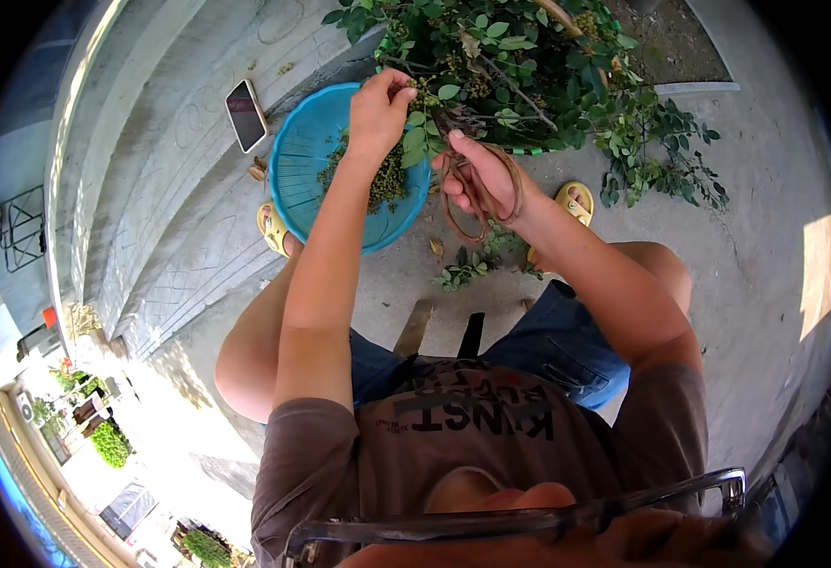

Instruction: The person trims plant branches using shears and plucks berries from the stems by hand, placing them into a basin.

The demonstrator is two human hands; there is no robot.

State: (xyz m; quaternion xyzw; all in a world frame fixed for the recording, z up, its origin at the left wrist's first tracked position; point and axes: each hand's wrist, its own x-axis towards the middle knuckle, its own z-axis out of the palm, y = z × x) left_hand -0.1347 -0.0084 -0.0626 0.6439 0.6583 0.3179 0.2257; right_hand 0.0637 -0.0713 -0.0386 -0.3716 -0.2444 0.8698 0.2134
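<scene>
My left hand (378, 112) is closed in a pinch on a small cluster of green berries (421, 97) above the rim of a blue basin (292, 161). Close by on the right, my right hand (484, 178) holds scissors with looped brown handles (466, 227). The scissor blades are mostly hidden among leaves and stems, so how far apart they are cannot be made out. Picked green berry clusters (389, 185) lie inside the basin, partly behind my left forearm. Green leaves (415, 142) hang between my two hands.
A large heap of leafy branches (520, 71) fills the top centre and spreads right. A phone (246, 115) lies left of the basin, near curved concrete steps (179, 123). Yellow sandals (574, 202) are on my feet. A fallen leafy sprig (468, 272) lies between my legs.
</scene>
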